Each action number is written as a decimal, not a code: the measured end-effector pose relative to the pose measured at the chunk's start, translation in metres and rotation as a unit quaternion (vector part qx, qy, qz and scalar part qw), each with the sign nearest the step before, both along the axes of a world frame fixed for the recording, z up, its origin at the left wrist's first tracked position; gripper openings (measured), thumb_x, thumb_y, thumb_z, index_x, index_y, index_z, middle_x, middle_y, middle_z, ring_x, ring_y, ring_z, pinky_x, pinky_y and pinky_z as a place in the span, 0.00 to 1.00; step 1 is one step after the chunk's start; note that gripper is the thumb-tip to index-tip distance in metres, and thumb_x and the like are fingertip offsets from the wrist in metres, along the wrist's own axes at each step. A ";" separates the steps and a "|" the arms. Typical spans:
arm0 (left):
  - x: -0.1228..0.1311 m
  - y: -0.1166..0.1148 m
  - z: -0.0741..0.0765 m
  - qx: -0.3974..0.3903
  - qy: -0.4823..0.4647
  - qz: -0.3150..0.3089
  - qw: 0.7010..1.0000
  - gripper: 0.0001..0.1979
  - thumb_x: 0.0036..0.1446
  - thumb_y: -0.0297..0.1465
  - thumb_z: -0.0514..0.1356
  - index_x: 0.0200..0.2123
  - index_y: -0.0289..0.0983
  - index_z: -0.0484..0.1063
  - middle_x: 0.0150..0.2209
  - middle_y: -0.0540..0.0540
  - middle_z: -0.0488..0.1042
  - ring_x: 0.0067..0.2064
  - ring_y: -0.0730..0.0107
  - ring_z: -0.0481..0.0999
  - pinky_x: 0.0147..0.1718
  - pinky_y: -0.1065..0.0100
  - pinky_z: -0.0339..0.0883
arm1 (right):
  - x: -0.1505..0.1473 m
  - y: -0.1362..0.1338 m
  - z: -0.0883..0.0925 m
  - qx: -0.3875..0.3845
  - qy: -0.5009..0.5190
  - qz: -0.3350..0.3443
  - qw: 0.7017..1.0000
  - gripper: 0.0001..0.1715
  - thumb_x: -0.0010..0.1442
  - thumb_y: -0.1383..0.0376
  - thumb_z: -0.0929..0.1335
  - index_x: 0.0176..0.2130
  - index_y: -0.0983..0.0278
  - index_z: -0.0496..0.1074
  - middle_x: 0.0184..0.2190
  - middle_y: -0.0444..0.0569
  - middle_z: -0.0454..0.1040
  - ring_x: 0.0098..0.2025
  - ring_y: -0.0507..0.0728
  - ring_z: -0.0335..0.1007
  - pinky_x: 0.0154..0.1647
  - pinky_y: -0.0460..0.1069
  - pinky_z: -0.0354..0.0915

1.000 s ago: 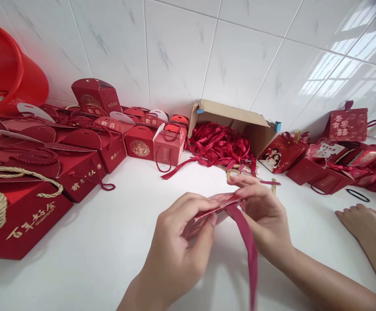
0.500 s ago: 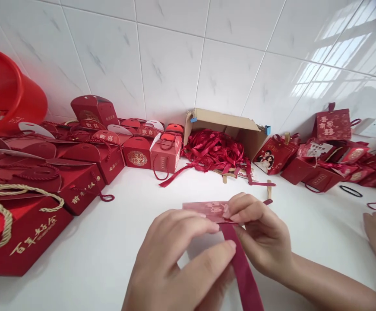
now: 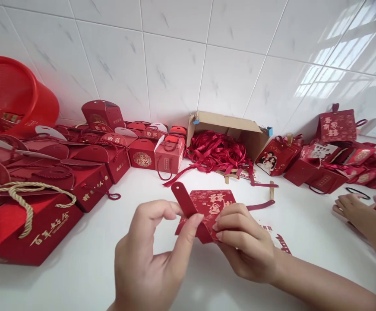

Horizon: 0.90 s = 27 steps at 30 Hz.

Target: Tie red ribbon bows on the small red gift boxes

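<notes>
My left hand [image 3: 149, 263] and my right hand [image 3: 242, 246] together hold a flat red paper gift bag [image 3: 212, 207] with gold characters, low in the middle of the view. My left thumb and forefinger pinch a dark red ribbon strap [image 3: 183, 199] that rises from the bag's left side. My right fingers are pinched on the bag's lower right edge. A second strap [image 3: 260, 204] trails off to the right onto the white countertop [image 3: 110, 242].
Red gift boxes [image 3: 45, 216] crowd the left, with a red plastic basket [image 3: 9, 99] behind them. A tipped cardboard box [image 3: 229, 127] spills red ribbons [image 3: 220, 151]. More red bags [image 3: 327, 160] lie at the right. Another person's hand [image 3: 365, 216] rests at the right edge.
The bag has been tipped up so its printed face shows. My left fingers now lift a ribbon strap above it; before, the ribbon hung down toward me. The other person's hand moved left.
</notes>
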<state>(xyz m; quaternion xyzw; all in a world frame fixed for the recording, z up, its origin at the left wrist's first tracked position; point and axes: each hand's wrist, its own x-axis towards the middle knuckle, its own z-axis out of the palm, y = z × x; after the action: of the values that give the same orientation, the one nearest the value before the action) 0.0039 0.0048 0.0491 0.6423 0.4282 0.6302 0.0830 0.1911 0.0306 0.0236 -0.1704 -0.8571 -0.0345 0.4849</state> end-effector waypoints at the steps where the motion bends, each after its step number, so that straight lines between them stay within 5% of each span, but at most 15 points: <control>1: -0.003 0.002 0.000 0.004 0.023 0.007 1.000 0.12 0.54 0.25 0.64 0.39 0.41 0.65 0.34 0.55 0.73 0.34 0.78 0.75 0.36 0.80 0.70 | 0.000 0.000 0.000 -0.003 -0.002 0.001 1.000 0.15 0.54 0.82 0.66 0.40 0.67 0.69 0.34 0.53 0.72 0.38 0.58 0.66 0.34 0.55 0.68; 8: -0.011 0.007 0.007 -0.012 0.133 -0.051 0.990 0.14 0.60 0.21 0.55 0.46 0.43 0.69 0.36 0.55 0.76 0.38 0.79 0.76 0.40 0.80 0.70 | -0.001 -0.001 0.001 -0.006 -0.003 -0.007 1.000 0.15 0.55 0.81 0.64 0.40 0.66 0.68 0.34 0.52 0.72 0.38 0.57 0.67 0.34 0.54 0.68; 12: -0.009 0.011 0.004 0.016 0.135 -0.061 0.989 0.14 0.56 0.19 0.57 0.40 0.43 0.73 0.40 0.52 0.75 0.42 0.77 0.76 0.42 0.78 0.70 | -0.002 -0.001 0.003 -0.003 -0.005 -0.005 1.000 0.14 0.56 0.81 0.64 0.40 0.66 0.68 0.33 0.52 0.73 0.38 0.57 0.67 0.34 0.54 0.69; 16: -0.009 0.014 0.002 -0.062 0.138 -0.095 0.984 0.13 0.57 0.20 0.57 0.38 0.44 0.75 0.41 0.52 0.76 0.42 0.75 0.77 0.41 0.77 0.71 | -0.001 -0.001 0.002 -0.013 0.006 -0.002 1.000 0.16 0.54 0.82 0.65 0.40 0.66 0.68 0.34 0.52 0.72 0.38 0.57 0.67 0.35 0.54 0.69; 22: -0.008 0.008 0.004 -0.216 0.051 -0.198 0.955 0.09 0.58 0.23 0.56 0.38 0.42 0.72 0.34 0.53 0.78 0.35 0.74 0.79 0.34 0.77 0.74 | -0.001 -0.002 0.002 -0.024 0.007 -0.001 1.000 0.16 0.53 0.82 0.65 0.39 0.66 0.67 0.34 0.52 0.72 0.38 0.57 0.68 0.36 0.55 0.69; 27: -0.005 0.008 0.007 -0.202 -0.011 -0.218 0.955 0.10 0.56 0.21 0.56 0.36 0.41 0.73 0.33 0.51 0.79 0.35 0.72 0.80 0.32 0.76 0.76 | -0.001 -0.002 0.003 -0.025 0.014 -0.005 1.000 0.15 0.54 0.81 0.65 0.39 0.65 0.67 0.33 0.51 0.72 0.38 0.57 0.68 0.35 0.54 0.69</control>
<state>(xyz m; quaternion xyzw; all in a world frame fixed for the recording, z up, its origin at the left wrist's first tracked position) -0.0016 0.0125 0.0560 0.6829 0.3947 0.5045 0.3510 0.1903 0.0289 0.0266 -0.1873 -0.8500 -0.0132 0.4922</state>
